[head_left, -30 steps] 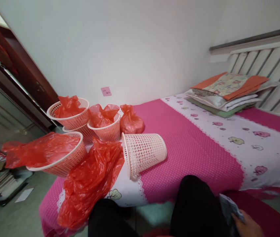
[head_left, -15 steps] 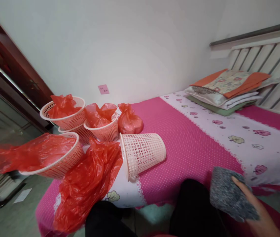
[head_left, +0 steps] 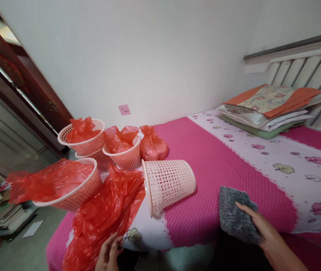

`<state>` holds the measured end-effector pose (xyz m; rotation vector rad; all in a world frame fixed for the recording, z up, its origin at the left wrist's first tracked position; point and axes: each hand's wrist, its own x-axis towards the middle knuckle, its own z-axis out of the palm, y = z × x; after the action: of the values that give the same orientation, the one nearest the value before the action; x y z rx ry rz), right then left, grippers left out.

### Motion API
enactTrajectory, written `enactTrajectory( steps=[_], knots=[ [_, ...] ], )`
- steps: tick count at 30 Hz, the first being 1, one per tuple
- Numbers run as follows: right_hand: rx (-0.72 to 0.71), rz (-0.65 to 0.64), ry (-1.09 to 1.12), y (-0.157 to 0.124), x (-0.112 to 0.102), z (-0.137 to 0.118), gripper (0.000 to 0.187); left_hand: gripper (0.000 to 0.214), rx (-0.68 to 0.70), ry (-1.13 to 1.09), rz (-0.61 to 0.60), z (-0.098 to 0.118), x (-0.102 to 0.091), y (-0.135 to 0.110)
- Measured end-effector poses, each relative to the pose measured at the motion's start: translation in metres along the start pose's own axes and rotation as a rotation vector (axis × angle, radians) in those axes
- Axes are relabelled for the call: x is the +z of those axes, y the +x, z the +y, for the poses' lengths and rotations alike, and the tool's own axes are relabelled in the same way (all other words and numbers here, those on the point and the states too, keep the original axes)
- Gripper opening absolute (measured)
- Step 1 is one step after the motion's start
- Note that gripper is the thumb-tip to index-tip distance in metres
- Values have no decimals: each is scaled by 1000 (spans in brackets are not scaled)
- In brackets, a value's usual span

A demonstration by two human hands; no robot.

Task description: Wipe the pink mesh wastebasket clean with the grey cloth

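The overturned basket (head_left: 168,184), a pale pink lattice bin lying on its side on the bed (head_left: 219,169), serves as the landmark here. To the right of it and nearer the camera, the right hand (head_left: 265,231) holds a grey speckled cloth (head_left: 236,219) over the pink dotted bedspread, the thumb lying across the cloth's top face and the other fingers hidden beneath it, so the grip is closed on the cloth's near edge. To the left of the basket's open mouth lies a loose red plastic bag (head_left: 105,218), crumpled and draped down over the bed's edge; the left hand (head_left: 109,254) sits at the bag's lower end, fingers loosely curled and touching the plastic, though whether they pinch it cannot be told from this angle. Farther left of the basket a tilted basket (head_left: 72,190) overhangs the bed's corner with a red bag spilling from it. Behind the overturned basket stand more baskets lined with red bags, a stacked pair (head_left: 88,143) and a single one (head_left: 123,152), with a tied red bag (head_left: 152,145) just beside them. Well to the right of the basket, folded bedding (head_left: 268,107) is piled against the slatted headboard (head_left: 304,67).
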<state>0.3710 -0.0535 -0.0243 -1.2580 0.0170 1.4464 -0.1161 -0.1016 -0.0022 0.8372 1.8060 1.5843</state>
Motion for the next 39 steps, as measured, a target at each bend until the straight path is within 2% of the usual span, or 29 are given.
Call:
enactTrajectory(
  steps=[2,8,10,13,16,20,23,28,31,34,39],
  knots=[
    [10,-7,15,1,-1,0,46,63,16,-11,-152,17,34,1],
    [9,0,12,0,10,-2,40,69,82,-76,-456,71,135,13],
    [-13,24,1,-2,19,-1,43,66,71,-83,-508,80,161,19],
    [-107,32,-23,-5,30,-1,48,63,-81,-69,-539,83,184,23],
    [-224,-20,-73,-8,38,-1,50,62,-163,-88,-584,79,186,20],
    [-321,-48,-137,-10,44,-3,53,61,-165,-127,-635,70,171,10],
    [-419,-10,-202,-11,48,-8,54,60,-159,-110,-649,63,161,2],
    [-612,4,-370,-9,61,-26,52,59,-122,-100,-640,58,159,-7],
    [-750,24,-506,0,71,-40,49,57,-102,-103,-616,56,164,-10],
    [-875,41,-616,18,84,-47,49,48,-91,-85,-645,50,166,-13],
    [-939,49,-700,48,110,-35,38,45,-142,-82,-669,41,161,-13]
  ],
)
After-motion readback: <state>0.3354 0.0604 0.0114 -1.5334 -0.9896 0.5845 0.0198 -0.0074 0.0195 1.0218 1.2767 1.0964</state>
